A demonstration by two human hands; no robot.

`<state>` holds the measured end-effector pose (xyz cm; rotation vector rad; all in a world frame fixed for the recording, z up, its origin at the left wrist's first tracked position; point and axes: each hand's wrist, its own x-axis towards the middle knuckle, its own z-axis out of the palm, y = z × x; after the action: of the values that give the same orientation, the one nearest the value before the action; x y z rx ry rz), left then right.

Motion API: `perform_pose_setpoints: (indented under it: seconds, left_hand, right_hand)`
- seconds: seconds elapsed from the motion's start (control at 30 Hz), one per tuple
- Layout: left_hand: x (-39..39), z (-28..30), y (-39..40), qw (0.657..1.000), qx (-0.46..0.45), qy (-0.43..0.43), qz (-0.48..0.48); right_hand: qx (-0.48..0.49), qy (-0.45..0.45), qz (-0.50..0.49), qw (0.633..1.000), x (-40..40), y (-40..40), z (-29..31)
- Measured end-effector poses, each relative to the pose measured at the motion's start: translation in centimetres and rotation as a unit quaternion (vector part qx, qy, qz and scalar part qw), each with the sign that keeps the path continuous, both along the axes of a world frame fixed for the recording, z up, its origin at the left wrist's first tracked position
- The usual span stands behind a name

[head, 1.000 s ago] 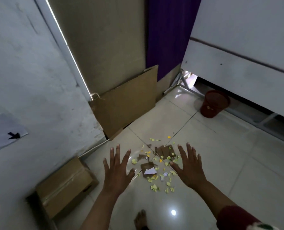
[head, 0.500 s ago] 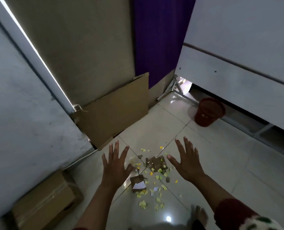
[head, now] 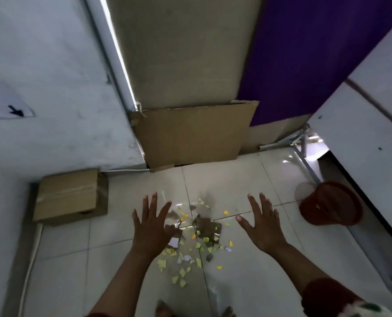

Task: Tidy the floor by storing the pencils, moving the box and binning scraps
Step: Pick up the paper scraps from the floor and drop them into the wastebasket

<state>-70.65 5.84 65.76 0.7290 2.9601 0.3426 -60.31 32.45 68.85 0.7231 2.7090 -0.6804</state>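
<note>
Left hand (head: 150,227) and right hand (head: 262,225), both with fingers spread and holding nothing, hang above the floor (head: 236,179) on either side of the scraps (head: 190,245). The scraps, yellow, white and brown pieces, lie scattered on the tiles between and below the 2 hands; none appears gathered. The red bin (head: 331,203) stands well apart to the right, against the white panel. The box (head: 70,197) sits closed by the left wall, probably already moved. No pencils are visible. Judged stage: late, with binning of the scraps not yet begun.
</note>
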Motion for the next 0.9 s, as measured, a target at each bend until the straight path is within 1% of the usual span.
perform_pose_setpoints:
  seconds: [0.17,0.27,0.33,0.43,0.53,0.67,0.77,0.8,0.9]
  left_hand:
    - [0.0,-1.4,-0.5,0.999,-0.043,-0.003,0.026]
    - [0.8,-2.5,0.1,0.998,-0.036,-0.036,0.027]
    - [0.0,-3.6,0.6,0.997,-0.049,-0.050,0.022]
    - [-1.3,-5.6,1.6,0.995,-0.061,-0.066,0.041]
    - [-0.9,-9.5,2.5,0.992,-0.074,-0.071,0.071]
    - [0.2,-15.6,4.5,0.988,-0.094,-0.073,0.097]
    - [1.0,-19.2,5.9,0.987,-0.090,-0.091,0.098]
    - [1.0,-21.3,6.5,0.987,-0.082,-0.097,0.102]
    - [0.1,-26.9,7.2,0.970,-0.107,-0.175,0.128]
  right_hand:
    - [0.004,-0.021,0.043,0.999,-1.2,1.1,-1.5]
    - [0.016,-0.026,0.058,0.998,-1.6,1.7,-2.2]
    - [0.013,-0.024,0.062,0.998,-2.6,1.9,-3.6]
    - [0.011,-0.037,0.081,0.996,-4.4,2.8,-6.3]
    - [-0.001,-0.065,0.121,0.991,-5.2,4.0,-10.7]
    - [-0.045,-0.086,0.172,0.980,-6.9,6.3,-17.5]
    - [-0.067,-0.082,0.176,0.979,-7.8,7.3,-21.5]
    - [-0.067,-0.080,0.180,0.978,-8.2,7.7,-23.6]
    - [-0.069,-0.089,0.190,0.975,-9.6,8.0,-30.1]
